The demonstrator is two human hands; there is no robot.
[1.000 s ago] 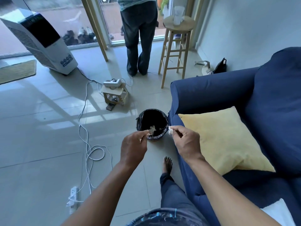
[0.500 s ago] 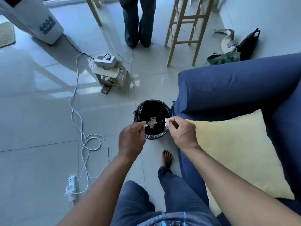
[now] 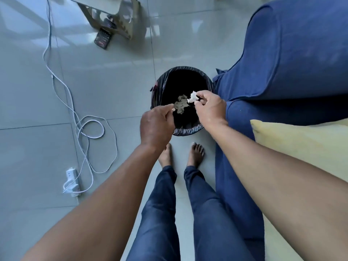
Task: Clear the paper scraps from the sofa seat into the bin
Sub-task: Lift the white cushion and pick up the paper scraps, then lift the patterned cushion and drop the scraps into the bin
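Note:
A round bin (image 3: 188,129) lined with a black bag stands on the floor against the sofa's armrest. Several paper scraps (image 3: 180,106) lie at its bottom. My right hand (image 3: 210,108) hovers over the bin's right side, pinching a white paper scrap (image 3: 192,97) between thumb and fingers. My left hand (image 3: 157,125) is over the bin's near left rim, fingers pinched on a tiny white scrap (image 3: 173,109) at the fingertips. The blue sofa (image 3: 293,59) fills the right side; its seat is mostly out of view.
A yellow cushion (image 3: 305,147) lies on the sofa at the right. My bare feet (image 3: 194,154) stand just before the bin. A white cable (image 3: 88,129) loops on the tiled floor to a power strip (image 3: 71,182). A small stool (image 3: 111,17) and a phone (image 3: 103,39) sit farther off.
My head has tilted down, so the bin and my legs now fill the view. Both hands have moved further over the bin's opening, still pinching their scraps.

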